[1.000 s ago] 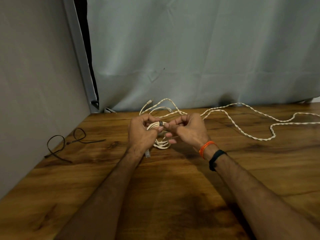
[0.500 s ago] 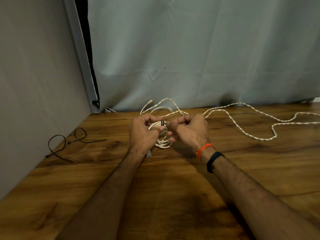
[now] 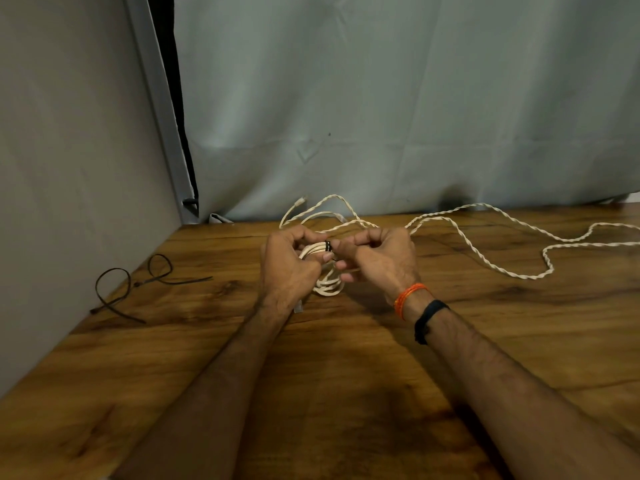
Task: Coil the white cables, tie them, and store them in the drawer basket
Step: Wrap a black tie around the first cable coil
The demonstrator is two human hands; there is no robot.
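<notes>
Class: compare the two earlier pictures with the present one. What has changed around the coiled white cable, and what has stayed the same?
Almost nothing. The left hand still holds the coiled white cable; the right hand still works the black tie, its wrist slightly higher. The twisted white cable and spare black ties lie unmoved on the table.

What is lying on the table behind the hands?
Behind the left hand and right hand, loose white cables trail across the table. The hands cover where they join.

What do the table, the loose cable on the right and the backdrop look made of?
Table: wood or wood-look laminate, glossy, with grain and knots. Loose cable: two cream strands twisted together, probably plastic-sheathed. Backdrop: pale cloth, matte, with fold creases.
</notes>
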